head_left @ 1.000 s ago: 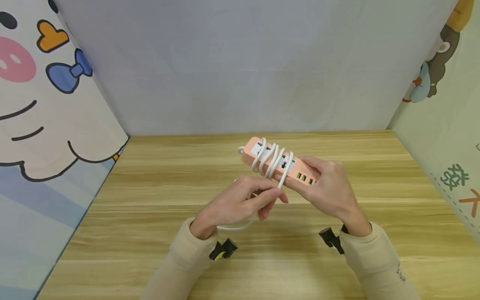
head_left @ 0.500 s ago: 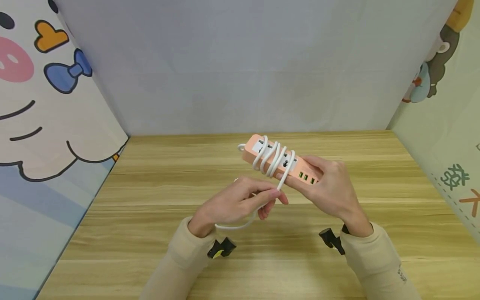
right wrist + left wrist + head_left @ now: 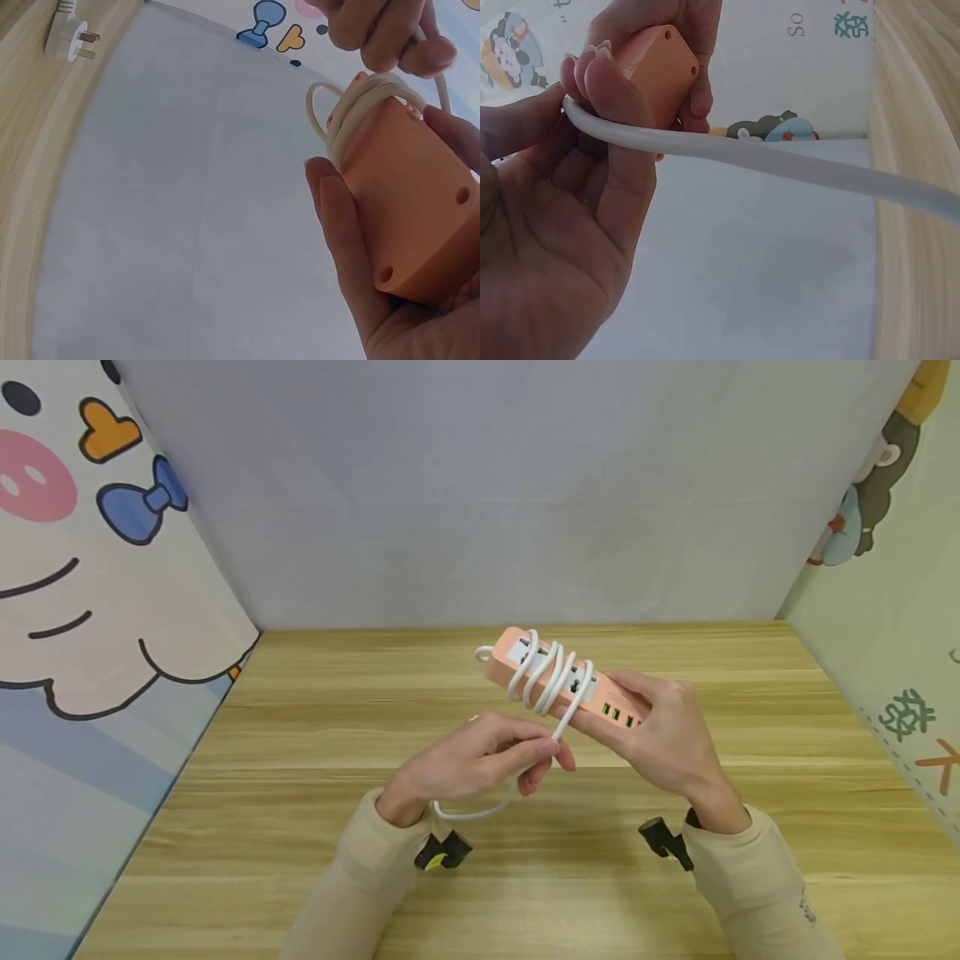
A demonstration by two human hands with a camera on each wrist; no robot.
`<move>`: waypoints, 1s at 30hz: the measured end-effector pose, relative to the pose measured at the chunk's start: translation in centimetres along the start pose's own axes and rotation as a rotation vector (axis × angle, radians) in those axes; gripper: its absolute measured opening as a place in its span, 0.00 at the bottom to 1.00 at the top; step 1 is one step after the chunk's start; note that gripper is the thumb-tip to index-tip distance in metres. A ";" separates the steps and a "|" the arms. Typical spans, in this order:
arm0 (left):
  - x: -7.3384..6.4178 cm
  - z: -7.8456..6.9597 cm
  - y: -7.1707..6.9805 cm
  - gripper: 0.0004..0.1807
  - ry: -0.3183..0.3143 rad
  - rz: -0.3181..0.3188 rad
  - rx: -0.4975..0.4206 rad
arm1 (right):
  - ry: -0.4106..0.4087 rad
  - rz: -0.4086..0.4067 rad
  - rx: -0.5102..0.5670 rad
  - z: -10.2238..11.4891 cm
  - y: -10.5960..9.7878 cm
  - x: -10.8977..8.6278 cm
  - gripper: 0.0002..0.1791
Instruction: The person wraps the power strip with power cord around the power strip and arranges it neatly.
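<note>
In the head view, a peach-coloured power strip (image 3: pixel 604 693) is held up over the table, tilted with its far end up to the left. Its white cable (image 3: pixel 557 681) loops several times around the socket part. My right hand (image 3: pixel 667 735) grips the end with the USB ports, thumb on one side and fingers on the other. Between thumb and fingers, my left hand (image 3: pixel 476 760) pinches the cable just below the last loop. From there the loose cable (image 3: pixel 780 161) runs off past the wrist. The right wrist view shows the underside of the strip (image 3: pixel 409 199).
A white plug (image 3: pixel 69 37) with metal prongs lies on the wooden table (image 3: pixel 300 877) in the right wrist view. A pale cloth wall (image 3: pixel 480 493) stands behind the table, with cartoon-printed panels (image 3: pixel 67 568) at the sides.
The power strip has tilted and shifted slightly up and to the right in my right hand. My left hand keeps its pinch on the cable, nearly in place.
</note>
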State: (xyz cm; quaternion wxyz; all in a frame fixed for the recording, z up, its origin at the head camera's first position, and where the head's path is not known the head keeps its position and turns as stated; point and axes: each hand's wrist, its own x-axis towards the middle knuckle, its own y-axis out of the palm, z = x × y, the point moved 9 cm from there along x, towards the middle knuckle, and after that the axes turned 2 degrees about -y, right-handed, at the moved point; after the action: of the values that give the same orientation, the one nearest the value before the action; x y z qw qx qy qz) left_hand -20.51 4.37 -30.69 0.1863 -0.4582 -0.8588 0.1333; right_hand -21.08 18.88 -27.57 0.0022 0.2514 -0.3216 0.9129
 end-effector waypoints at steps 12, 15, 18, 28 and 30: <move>-0.2 0.8 -0.1 0.18 0.003 0.087 -0.055 | 0.049 -0.025 0.035 0.4 -1.2 0.0 0.16; -0.3 1.0 -0.3 0.18 -0.005 0.096 -0.084 | 0.049 -0.024 0.050 0.6 -1.3 0.1 0.17; -0.4 1.3 -0.6 0.19 -0.011 0.095 -0.104 | 0.051 -0.030 0.081 0.6 -1.4 0.1 0.18; -0.5 2.1 -1.2 0.18 0.001 0.117 -0.158 | 0.040 -0.018 0.150 1.0 -1.3 0.2 0.18; -0.6 2.1 -1.4 0.18 0.000 0.114 -0.156 | 0.033 -0.008 0.165 1.2 -1.1 0.3 0.19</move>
State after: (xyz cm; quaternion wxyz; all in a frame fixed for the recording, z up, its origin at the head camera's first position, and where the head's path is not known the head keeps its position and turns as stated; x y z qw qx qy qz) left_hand -22.15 2.96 -32.18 0.1420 -0.5193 -0.8392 0.0763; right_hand -20.59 19.04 -25.97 -0.0095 0.2372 -0.2440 0.9403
